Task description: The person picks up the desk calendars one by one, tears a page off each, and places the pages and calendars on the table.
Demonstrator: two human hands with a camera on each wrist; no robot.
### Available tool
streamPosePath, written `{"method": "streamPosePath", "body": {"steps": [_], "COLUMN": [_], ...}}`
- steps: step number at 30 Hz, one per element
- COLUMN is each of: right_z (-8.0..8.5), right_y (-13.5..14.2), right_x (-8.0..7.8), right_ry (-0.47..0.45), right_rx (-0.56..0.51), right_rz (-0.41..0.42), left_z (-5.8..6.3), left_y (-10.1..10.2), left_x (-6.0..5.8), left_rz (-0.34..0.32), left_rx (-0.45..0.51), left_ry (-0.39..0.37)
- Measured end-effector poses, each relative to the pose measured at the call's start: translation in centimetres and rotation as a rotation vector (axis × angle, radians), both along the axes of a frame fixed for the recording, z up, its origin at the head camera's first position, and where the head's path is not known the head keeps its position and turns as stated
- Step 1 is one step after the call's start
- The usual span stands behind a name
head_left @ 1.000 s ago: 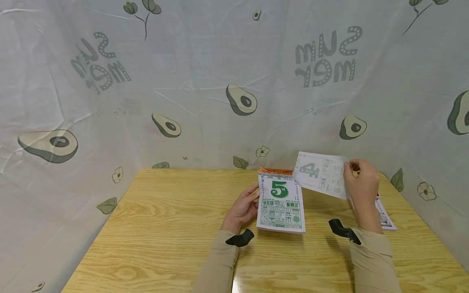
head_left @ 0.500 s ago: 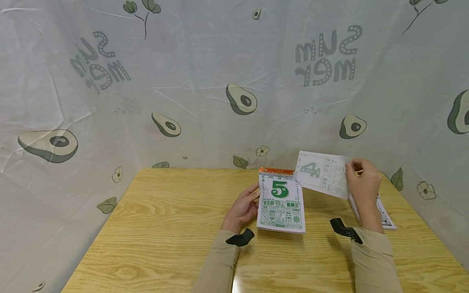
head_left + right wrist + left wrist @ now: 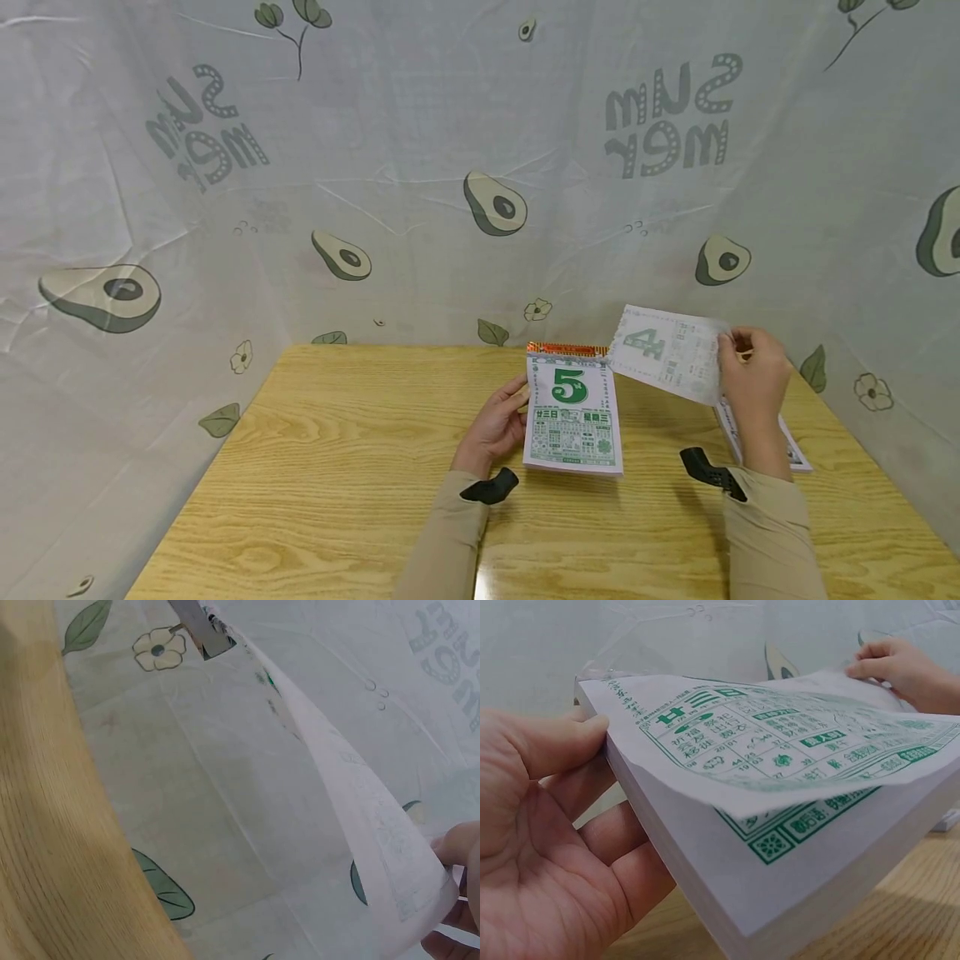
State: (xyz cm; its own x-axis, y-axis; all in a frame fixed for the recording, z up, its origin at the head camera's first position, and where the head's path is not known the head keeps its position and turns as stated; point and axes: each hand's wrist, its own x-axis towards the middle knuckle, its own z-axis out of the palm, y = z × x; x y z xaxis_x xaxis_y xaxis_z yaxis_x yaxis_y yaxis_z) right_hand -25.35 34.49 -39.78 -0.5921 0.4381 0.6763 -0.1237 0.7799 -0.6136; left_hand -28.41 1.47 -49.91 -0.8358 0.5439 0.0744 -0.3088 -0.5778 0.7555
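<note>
My left hand [image 3: 495, 427] grips a thick tear-off calendar [image 3: 573, 429] by its left edge, thumb near the front and fingers behind. The calendar shows a green 5 beneath a red and gold header strip [image 3: 567, 349], tilted up over the table. In the left wrist view, the lower part of its top sheet [image 3: 780, 757] curls away from the stack. My right hand [image 3: 756, 375] pinches a thin calendar page [image 3: 667, 352] by its right end. A 4 shows through that page sideways, and its left corner is right at the header's right end.
Behind my right forearm, another stack of printed sheets [image 3: 793, 457] lies on the wooden table [image 3: 337, 467], partly hidden. An avocado-print cloth [image 3: 420, 275] hangs behind and beside the table. Black mounts [image 3: 491, 487] sit on both wrists.
My right hand has drawn the page a little to the right, and more of the header strip's right end shows. The calendar in my left hand has shifted slightly left.
</note>
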Motion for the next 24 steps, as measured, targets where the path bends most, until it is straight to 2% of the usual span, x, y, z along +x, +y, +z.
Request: {"method": "streamPosePath", "body": {"steps": [8,12,16,24], "right_z": [-0.1,0.1,0.2,0.1], "right_y": [0.1,0.5,0.9,0.5], "right_x": [-0.2,0.1,0.5,0.2], "right_ry": [0.035,0.043,0.097,0.119], "right_rx": [0.016,-0.022,-0.065,0.039], "right_rz": [-0.002,-0.024,-0.041,0.02], "left_z": [0.2,0.1,0.3,1.0], "left_y": [-0.2,-0.4,-1.0,-1.6], "left_x": [0.1,-0.1,0.0,0.2], "left_rz": [-0.029,0.005,0.045,0.005], "left_rx": [-0.007,0.012,0.062,0.075], "left_ry": [0.005,0.006,0.008,0.042]}}
